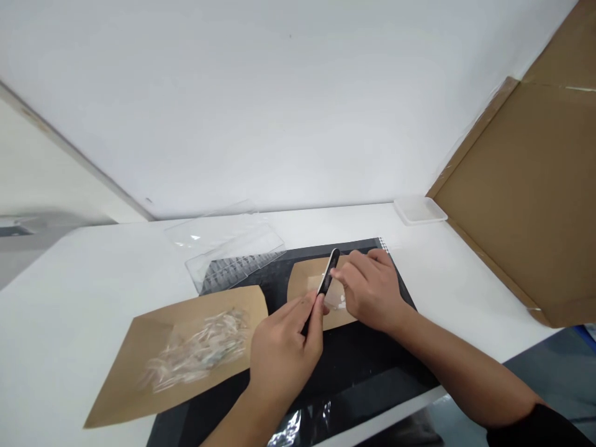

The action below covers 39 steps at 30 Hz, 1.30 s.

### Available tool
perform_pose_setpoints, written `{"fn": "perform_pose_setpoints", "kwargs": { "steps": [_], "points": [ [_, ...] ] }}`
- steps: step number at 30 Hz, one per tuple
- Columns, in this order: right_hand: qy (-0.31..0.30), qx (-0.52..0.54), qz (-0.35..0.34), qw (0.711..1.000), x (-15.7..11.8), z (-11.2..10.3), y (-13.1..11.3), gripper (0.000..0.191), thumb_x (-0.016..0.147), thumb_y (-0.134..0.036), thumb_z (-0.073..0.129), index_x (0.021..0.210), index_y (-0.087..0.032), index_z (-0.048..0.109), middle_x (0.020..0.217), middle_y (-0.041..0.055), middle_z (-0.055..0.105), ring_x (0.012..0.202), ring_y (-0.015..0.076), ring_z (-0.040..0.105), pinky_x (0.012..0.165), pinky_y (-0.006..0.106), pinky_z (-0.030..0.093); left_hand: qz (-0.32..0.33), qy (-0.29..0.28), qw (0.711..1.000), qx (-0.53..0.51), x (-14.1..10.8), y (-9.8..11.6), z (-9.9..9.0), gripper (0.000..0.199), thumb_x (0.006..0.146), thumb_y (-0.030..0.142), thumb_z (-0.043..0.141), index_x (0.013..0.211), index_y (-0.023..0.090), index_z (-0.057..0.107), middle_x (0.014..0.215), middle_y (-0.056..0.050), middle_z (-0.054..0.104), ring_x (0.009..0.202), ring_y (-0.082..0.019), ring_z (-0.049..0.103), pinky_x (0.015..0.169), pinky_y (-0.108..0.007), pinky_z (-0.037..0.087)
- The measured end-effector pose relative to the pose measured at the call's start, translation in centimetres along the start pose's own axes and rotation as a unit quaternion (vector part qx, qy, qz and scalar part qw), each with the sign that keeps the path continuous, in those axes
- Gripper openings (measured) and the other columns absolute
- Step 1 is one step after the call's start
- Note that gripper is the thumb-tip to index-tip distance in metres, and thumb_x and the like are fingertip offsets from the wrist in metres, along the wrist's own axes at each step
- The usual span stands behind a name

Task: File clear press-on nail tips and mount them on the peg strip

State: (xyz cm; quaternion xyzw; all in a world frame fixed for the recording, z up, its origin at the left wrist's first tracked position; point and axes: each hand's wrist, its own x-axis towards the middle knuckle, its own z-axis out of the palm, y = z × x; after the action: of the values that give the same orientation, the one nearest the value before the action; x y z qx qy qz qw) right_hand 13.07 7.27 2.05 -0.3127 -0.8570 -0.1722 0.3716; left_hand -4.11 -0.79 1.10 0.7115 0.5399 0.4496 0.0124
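My left hand [286, 341] is closed around the lower end of a slim black bar with a pale edge [328, 273], tilted up and away from me; its exact kind is unclear. Close against the bar's right side, my right hand [371, 288] has curled fingers, with a fingertip at its face. Whatever those fingers may pinch is hidden. Beneath the hands lies a small brown paper tray [300, 271] with clear, whitish pieces [342, 301] in it. To the left, a larger brown paper tray [158, 320] holds a heap of clear plastic strips [205, 347].
Both trays rest partly on a black mat [372, 354] over the white table [41, 323]. Clear plastic boxes [233, 248] stand behind the left tray. A shallow white container [420, 211] sits at the back right, beside a tall cardboard panel [521, 205]. A white wall closes the back.
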Motion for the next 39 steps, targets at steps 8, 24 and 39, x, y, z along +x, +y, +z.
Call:
{"fn": "perform_pose_setpoints", "kwargs": {
  "steps": [8,24,39],
  "points": [
    [-0.023,0.032,-0.026,0.999,-0.2,0.9,0.0,0.023,0.102,-0.015,0.054,0.081,-0.021,0.059,0.077,0.0010,0.063,0.072,0.0164,0.052,0.081,0.035,0.034,-0.006,-0.006,1.000,0.013,-0.1,-0.3,0.2,0.030,0.104,0.021,0.055,0.078,0.020,0.071,0.072,0.000,0.077,0.062,-0.016,0.073,0.056,-0.026,0.048],
    [-0.035,0.034,-0.029,0.998,0.0,1.4,0.3,0.023,0.102,-0.013,0.051,0.083,-0.020,0.061,0.076,0.0006,0.061,0.067,0.0159,0.048,0.079,0.036,0.033,-0.030,-0.015,0.999,0.018,-0.4,-0.4,0.4,0.035,0.105,0.022,0.053,0.074,0.020,0.069,0.067,0.000,0.073,0.058,-0.014,0.069,0.055,-0.026,0.046],
    [-0.006,0.039,-0.003,0.999,0.4,0.7,0.0,0.026,0.104,-0.015,0.050,0.079,-0.021,0.056,0.072,-0.0010,0.058,0.064,0.0147,0.043,0.077,0.036,0.030,0.003,0.018,0.999,0.032,-0.3,-0.2,0.0,0.027,0.104,0.019,0.058,0.079,0.020,0.070,0.071,0.002,0.075,0.061,-0.013,0.071,0.056,-0.025,0.046]
  ]
}}
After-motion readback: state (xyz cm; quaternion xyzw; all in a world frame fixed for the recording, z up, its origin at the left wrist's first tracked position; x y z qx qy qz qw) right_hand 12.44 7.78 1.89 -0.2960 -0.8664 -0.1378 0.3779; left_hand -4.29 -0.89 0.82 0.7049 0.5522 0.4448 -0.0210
